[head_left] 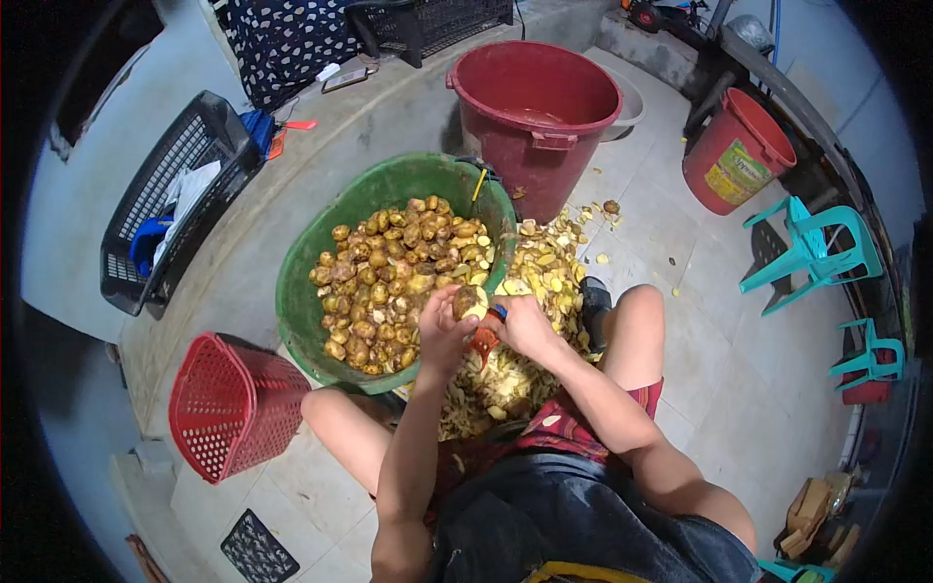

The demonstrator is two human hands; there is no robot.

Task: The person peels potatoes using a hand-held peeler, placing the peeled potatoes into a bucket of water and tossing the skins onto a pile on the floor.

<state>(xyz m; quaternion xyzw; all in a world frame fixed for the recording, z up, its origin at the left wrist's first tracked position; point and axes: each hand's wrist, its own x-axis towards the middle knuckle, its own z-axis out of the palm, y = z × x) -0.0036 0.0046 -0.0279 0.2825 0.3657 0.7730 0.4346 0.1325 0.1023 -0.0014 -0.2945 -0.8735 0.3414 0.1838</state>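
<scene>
My left hand grips a potato, brown-skinned on one side and bare pale yellow on the other. Close against it, my right hand is closed on a small tool with a blue part; its blade is too small to make out. Both hands are over the near right rim of a wide green tub, which holds many unpeeled potatoes. Beneath the hands, peelings and pale slices lie heaped between my legs. An orange-red object shows just under my hands, partly hidden.
A large red bin stands beyond the tub, with more slices scattered beside it. At left are a red perforated basket and a black crate. Rightward are a red bucket and turquoise stools.
</scene>
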